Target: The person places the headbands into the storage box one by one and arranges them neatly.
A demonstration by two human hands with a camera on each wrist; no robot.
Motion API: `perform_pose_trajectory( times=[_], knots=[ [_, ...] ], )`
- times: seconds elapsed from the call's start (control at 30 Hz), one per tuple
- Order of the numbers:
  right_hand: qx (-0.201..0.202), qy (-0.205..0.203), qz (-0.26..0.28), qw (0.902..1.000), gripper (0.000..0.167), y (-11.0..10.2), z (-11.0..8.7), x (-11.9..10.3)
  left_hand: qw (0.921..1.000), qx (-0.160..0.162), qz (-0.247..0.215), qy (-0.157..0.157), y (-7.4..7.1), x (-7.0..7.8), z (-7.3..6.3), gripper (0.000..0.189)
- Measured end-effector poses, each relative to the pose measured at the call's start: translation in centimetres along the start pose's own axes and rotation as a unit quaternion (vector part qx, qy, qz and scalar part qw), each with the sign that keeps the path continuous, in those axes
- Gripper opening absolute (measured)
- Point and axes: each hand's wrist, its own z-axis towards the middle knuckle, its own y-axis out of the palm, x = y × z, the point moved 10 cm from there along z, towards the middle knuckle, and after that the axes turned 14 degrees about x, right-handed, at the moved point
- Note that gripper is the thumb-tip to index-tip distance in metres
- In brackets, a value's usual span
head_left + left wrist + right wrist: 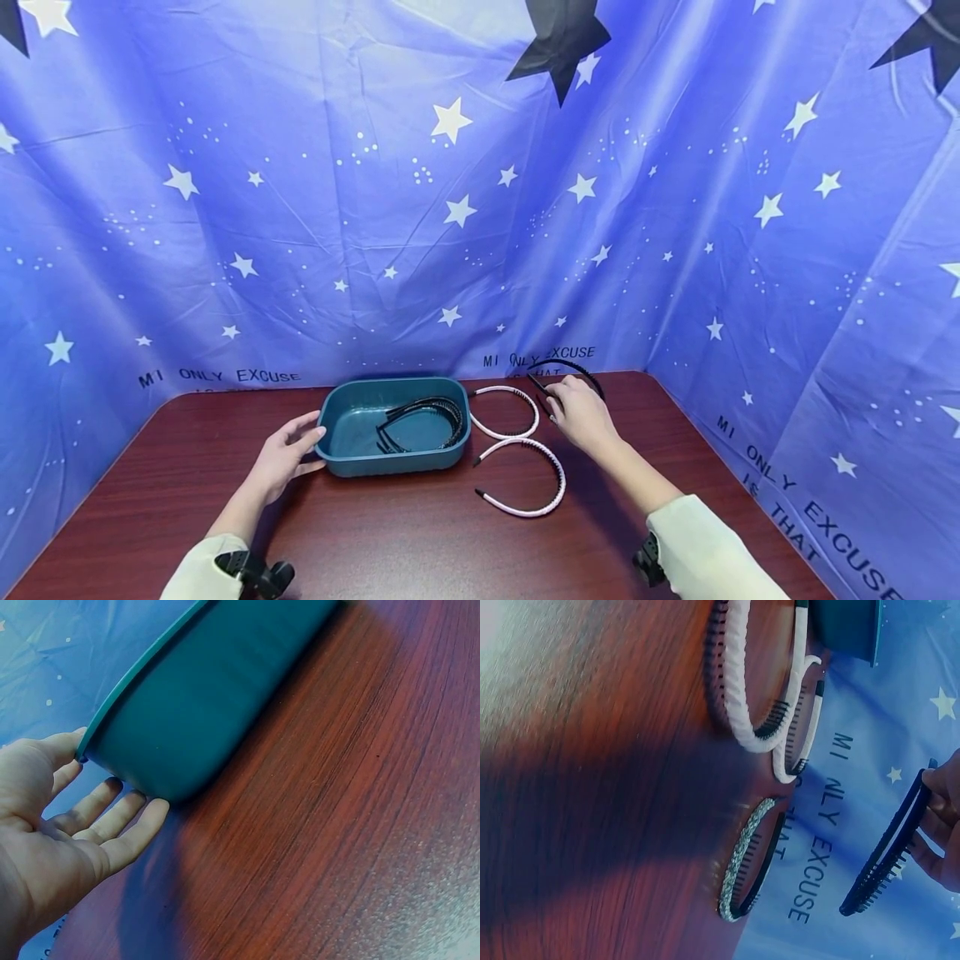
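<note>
A teal plastic bin [390,464] stands on the table with several black headbands [442,408] lying in its right half. My left hand [287,454] holds the bin's left end, thumb at the rim and fingers against the outer wall, as the left wrist view [82,817] shows. With my right hand [583,414] I pinch a black toothed headband [885,847] by one end, raised above the table's back right. Two white headbands [525,510] lie right of the bin. Below the held one, a glittery headband [739,862] rests on the table, mostly hidden in the head view.
The dark red wooden table [375,542] ends at a blue star-printed curtain [390,208] behind and at both sides. Black wrist mounts [258,575] sit on both sleeves.
</note>
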Motion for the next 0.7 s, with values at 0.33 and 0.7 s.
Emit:
perform_pose_trajectory(
  times=[0.33,0.7],
  knots=[
    [-0.002,-0.003,0.006,1.0,0.012,0.4,0.4,-1.5,1.0,-0.001,-0.004,0.0,0.0,0.0,0.0,0.065],
    [-0.016,-0.017,0.017,0.9996,0.013,1.0,0.6,-3.9,1.0,0.002,-0.002,0.001,0.0,0.0,-0.1,0.063]
  ],
)
